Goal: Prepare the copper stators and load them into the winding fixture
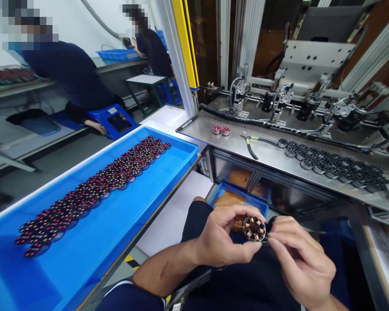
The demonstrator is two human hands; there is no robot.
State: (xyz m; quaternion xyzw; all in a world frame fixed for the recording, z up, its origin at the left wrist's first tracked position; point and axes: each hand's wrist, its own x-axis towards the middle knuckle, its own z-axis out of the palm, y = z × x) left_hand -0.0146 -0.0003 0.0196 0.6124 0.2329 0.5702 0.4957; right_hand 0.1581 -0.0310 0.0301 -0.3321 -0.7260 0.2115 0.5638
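My left hand [228, 235] grips a round motor stator [254, 229] by its rim, between thumb and fingers, above my lap. Copper windings on its teeth face me. Thin wire strands show near the left fingers. Close against the stator's right edge, my right hand [300, 252] is closed in a pinch. What sits between those fingertips is too small to make out; a dark piece shows just behind them. On the metal bench, green-and-black handled pliers [251, 144] lie opened. Two red-topped stators [221, 130] stand left of the pliers.
Many dark stators [337, 166] fill the bench's right part, below a machine with clamps [282, 101]. To my left, a blue tray [142, 185] carries rows of wound stators [94, 190]. A blue bin [262, 209] is beneath the bench. Two people sit at the back left.
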